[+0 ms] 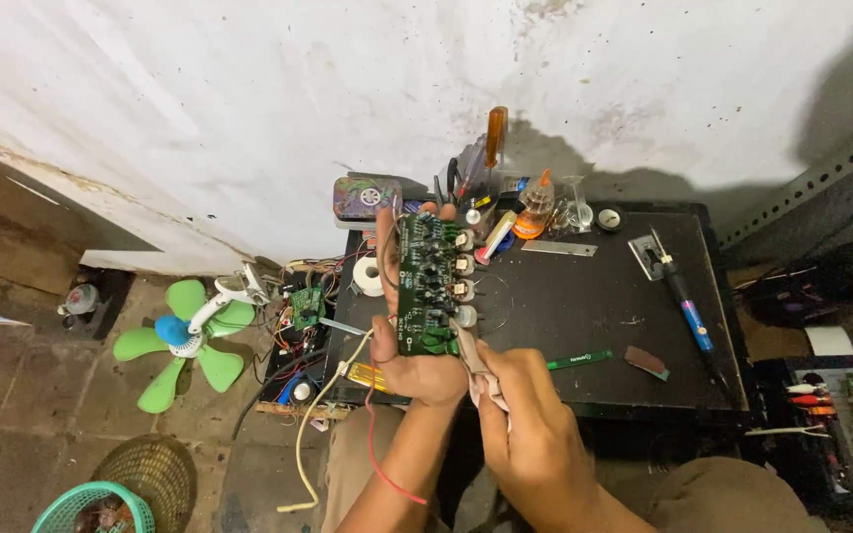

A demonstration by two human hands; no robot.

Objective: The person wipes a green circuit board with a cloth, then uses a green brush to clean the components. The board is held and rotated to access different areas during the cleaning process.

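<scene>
green fan [185, 336], blue soldering iron [685, 301]

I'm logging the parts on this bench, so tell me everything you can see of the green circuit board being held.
The green circuit board is a long, narrow strip held upright over the black table. Small dark parts dot its face, and a row of round silvery parts runs down its right edge. The left hand grips its lower end, fingers reaching up behind it. The right hand brings a slim metal tool to its bottom corner. A red wire and a pale cable hang below.
</scene>
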